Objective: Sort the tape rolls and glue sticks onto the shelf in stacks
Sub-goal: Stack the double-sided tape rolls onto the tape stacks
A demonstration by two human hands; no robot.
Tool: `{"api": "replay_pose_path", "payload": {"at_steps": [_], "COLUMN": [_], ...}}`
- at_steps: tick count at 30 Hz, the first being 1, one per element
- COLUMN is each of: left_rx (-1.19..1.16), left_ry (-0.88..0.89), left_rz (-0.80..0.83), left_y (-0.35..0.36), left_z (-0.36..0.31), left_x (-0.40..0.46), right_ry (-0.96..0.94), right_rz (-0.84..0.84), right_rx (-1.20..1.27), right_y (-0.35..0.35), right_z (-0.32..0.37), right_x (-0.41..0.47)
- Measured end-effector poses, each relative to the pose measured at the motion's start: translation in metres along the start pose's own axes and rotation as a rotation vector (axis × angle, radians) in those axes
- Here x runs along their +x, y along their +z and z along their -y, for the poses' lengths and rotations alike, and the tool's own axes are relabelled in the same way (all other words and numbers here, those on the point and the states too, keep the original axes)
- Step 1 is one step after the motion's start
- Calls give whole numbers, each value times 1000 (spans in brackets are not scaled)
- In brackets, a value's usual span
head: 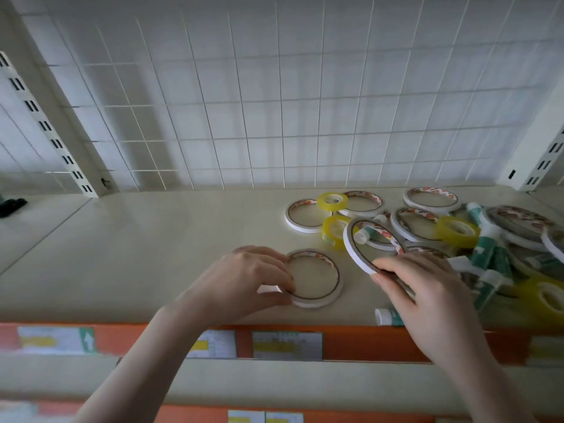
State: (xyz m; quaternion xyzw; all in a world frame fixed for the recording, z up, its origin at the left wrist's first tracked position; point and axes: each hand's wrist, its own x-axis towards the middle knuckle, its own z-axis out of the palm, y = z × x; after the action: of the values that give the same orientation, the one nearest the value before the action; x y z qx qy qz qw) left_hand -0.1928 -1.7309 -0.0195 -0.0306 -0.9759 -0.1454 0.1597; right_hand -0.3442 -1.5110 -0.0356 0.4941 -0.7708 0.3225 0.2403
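A thin white tape ring [331, 296] lies flat on the cream shelf [152, 239] near its front edge. My left hand [244, 279] grips the ring's left rim with curled fingers and thumb. My right hand [427, 297] holds a second white tape ring [357, 254] tilted up on edge, just right of the flat one. Behind and to the right lies a loose heap: several white tape rings [305, 222], yellow clear-tape rolls [332, 201] and green-and-white glue sticks [485, 254]. One glue stick [389, 317] lies by the front edge under my right wrist.
A white wire grid panel [274, 102] backs the shelf. Slotted uprights stand at left [45, 126] and right [546, 160]. An orange price strip [351, 343] with labels runs along the front edge. A dark object [10, 204] sits at far left.
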Motion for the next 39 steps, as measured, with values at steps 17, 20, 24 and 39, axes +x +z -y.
{"api": "replay_pose_path", "payload": {"at_steps": [17,20,24,39], "left_rx": [118,150,224,359], "left_ry": [-253,-311,-398,-634], "left_rz": [-364,-429,-480,-570], "left_y": [-93,-124,-172,-294], "left_z": [71,101,142,275], "left_x": [-151,-210,-290,-470], "right_ry": [-153,-201,-240,-385], "right_rz": [-82,-95,-87,6], "right_rx": [52,76,118,265], "right_y": [89,125,174,308], "right_z": [161,224,310,547], "right_x": [42,50,63,154]}}
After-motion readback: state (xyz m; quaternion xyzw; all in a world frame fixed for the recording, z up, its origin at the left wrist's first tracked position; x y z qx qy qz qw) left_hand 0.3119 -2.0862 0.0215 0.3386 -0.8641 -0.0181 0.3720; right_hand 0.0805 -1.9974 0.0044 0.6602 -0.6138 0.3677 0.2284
